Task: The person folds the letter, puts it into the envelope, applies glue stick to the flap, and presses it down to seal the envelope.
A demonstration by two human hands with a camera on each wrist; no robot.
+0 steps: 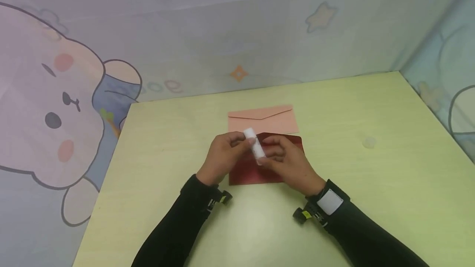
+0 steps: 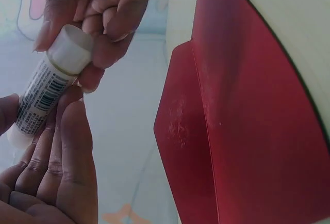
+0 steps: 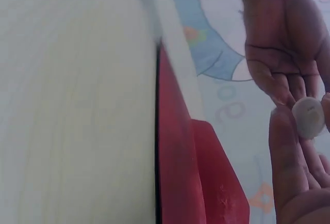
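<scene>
Glue stick, white with a barcode label on its barrel, is held up between both hands just above the red envelope, near the middle of the table. It leans, its capped end up and toward the left hand, its lower end toward the right hand. In the left wrist view the left hand's fingers lie along the barrel with the thumb on the other side, so this grip is clamped on the body of the glue stick. The right hand in that view pinches the white cap end with its fingertips curled round it, so its grip is also closed on the stick. The right wrist view shows the round end of the glue stick between the fingertips of both hands.

Under the hands the red envelope lies flat on the table with its flap open; the left wrist view shows the raised flap and a faint whitish smear on its inner face. Just behind it, touching or slightly overlapped by it, lies a pink envelope, closed, with its flap folded down. A small pale round object sits on the table well apart to the right; what it is cannot be made out. Both forearms wear black sleeves. Cartoon-printed sheeting surrounds the table.
</scene>
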